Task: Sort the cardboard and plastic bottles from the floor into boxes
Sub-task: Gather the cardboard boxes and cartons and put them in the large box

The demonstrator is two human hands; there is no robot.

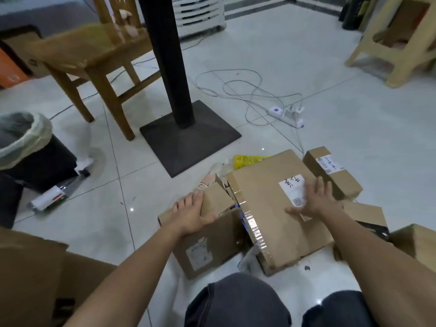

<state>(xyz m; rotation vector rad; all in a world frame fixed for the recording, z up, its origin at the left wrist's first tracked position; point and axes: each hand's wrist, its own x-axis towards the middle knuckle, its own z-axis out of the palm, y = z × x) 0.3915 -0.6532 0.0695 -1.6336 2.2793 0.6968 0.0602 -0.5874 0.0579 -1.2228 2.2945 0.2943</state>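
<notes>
Fingers of the left hand (191, 214) lie straight and close together along the outer side of a raised flap on the small open cardboard box (205, 246), the thumb reaching toward the flap's lower edge. Whether the thumb pinches the flap I cannot tell. Fingers of the right hand (315, 199) are spread wide apart and pressed flat on top of the large taped cardboard box (280, 223), partly over its white label.

Both boxes sit on the tiled floor (354, 138), touching each other, just in front of the person's knees (238, 300). A third labelled box (331, 175) lies just beyond the right hand, against the large box's far right corner. A yellow plastic bottle (250, 160) and a crumpled clear bottle (223, 168) poke out behind the boxes' far edge.

Further left, well apart from the pile, another bottle (49, 198) lies on the floor beside a black bin (47, 161) lined with a pale bag. Open brown cartons stand at the lower left (28, 279) and the right edge (417, 241).

Beyond are a black pedestal base (188, 135), a wooden chair (94, 57), a white power strip (285, 114) with looping cable, and a pale plastic stool (398, 67).
</notes>
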